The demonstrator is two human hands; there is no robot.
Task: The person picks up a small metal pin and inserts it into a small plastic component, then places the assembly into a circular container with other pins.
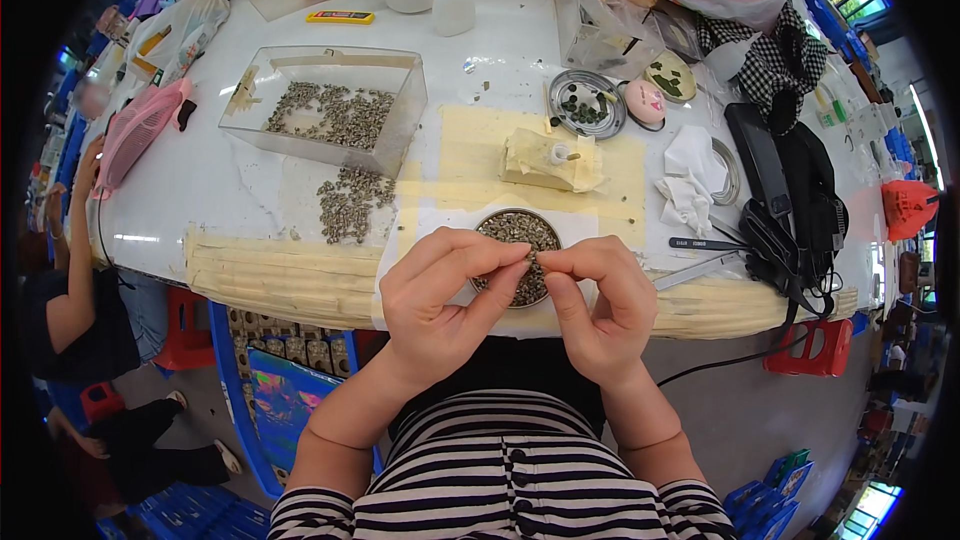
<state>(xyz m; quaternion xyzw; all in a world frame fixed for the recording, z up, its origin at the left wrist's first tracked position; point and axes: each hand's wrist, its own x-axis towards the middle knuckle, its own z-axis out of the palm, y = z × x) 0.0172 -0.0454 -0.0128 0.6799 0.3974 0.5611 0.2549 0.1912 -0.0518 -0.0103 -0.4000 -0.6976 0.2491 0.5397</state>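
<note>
My left hand and my right hand meet over a round dish filled with small grey metal parts. Thumb and forefinger of each hand are pinched together, the fingertips almost touching. Between them is a small metal part, mostly covered by the fingers; which hand bears it more is hard to tell. The dish rests on a white sheet at the table's near edge. Just beyond stands a block wrapped in cream tape with a small peg on top.
Left of the dish lies a loose pile of metal parts, near a clear plastic box holding more. Black tweezers, a steel ruler and a black bag lie at right. A person's arm shows at far left.
</note>
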